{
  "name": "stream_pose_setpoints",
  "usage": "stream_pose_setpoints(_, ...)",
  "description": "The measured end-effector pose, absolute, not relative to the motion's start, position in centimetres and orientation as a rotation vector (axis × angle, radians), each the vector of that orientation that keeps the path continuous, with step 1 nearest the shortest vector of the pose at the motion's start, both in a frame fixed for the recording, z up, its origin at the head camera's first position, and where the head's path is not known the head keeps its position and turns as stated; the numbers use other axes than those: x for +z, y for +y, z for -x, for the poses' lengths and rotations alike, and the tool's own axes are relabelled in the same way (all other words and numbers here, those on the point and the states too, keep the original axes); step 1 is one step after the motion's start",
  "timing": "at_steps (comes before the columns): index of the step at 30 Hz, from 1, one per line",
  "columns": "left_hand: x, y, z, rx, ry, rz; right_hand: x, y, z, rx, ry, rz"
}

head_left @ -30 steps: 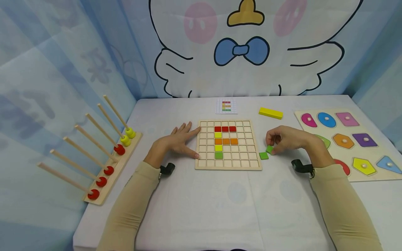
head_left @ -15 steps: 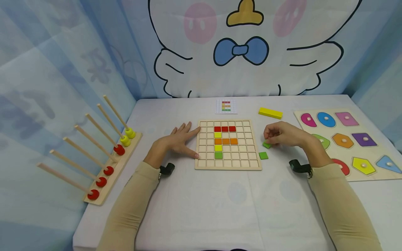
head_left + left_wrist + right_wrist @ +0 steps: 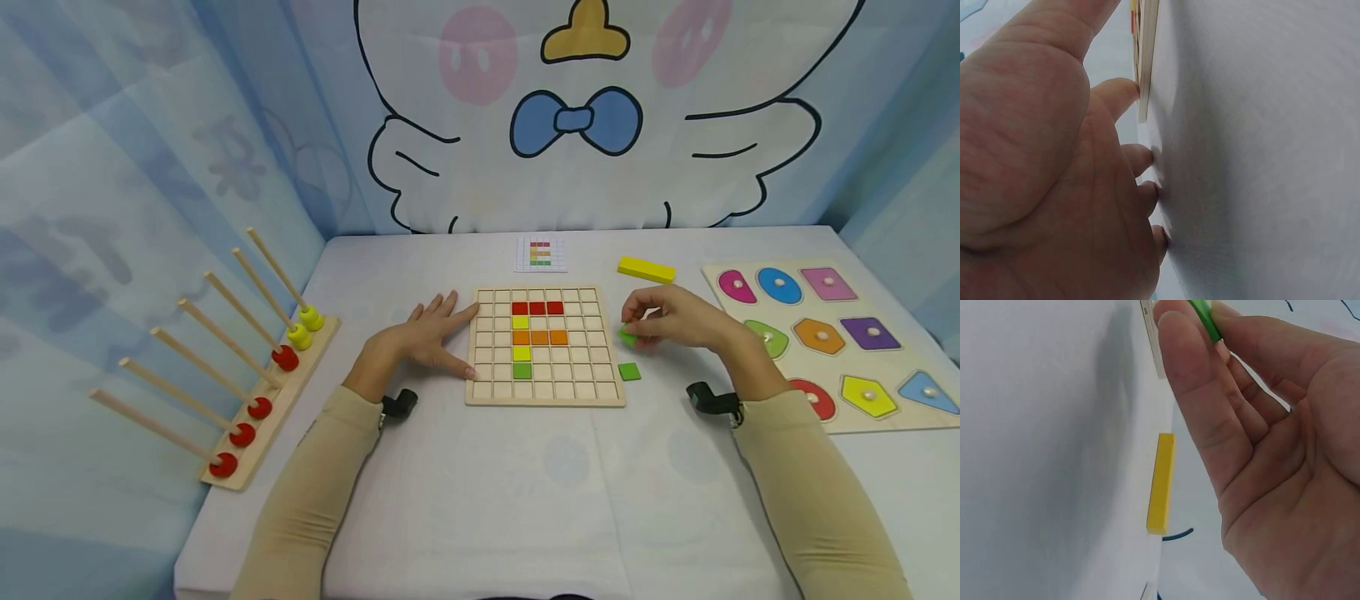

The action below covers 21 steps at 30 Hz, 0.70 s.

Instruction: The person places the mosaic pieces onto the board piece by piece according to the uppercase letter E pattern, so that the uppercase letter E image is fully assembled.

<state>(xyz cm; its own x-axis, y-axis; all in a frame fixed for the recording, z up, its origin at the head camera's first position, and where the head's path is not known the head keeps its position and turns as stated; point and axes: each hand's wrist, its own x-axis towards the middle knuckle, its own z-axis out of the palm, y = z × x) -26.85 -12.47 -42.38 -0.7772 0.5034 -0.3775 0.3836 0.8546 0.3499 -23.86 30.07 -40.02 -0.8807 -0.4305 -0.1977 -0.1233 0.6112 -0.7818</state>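
A wooden grid board (image 3: 585,371) lies mid-table, with red, yellow, orange and green tiles in some of its squares. My left hand (image 3: 425,335) is spread on the table at the board's left side, thumb and index fingertip touching its edge; the left wrist view shows the other fingertips on the cloth. Between thumb and fingers, my right hand (image 3: 678,319) pinches a green tile (image 3: 1207,321) just off the board's right edge, raised from the table in the right wrist view. A second green tile (image 3: 629,372) lies flat beside the board's lower right edge.
Behind the board lies a small pattern card (image 3: 541,253). A yellow block (image 3: 647,270) is at the back right. The shape puzzle board (image 3: 787,292) covers the right side. A wooden peg rack (image 3: 262,433) with red and yellow beads stands at the left.
My right hand has picked the green tile up off the table and moved slightly left and away, towards the board. The left hand stays in place.
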Motion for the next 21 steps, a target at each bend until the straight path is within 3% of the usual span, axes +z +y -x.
stream_pose_setpoints(21, -42.2, -12.4, 26.7, 0.366, 2.554, -0.654, -39.7, 27.7, 23.7, -1.237, 2.5, 0.503)
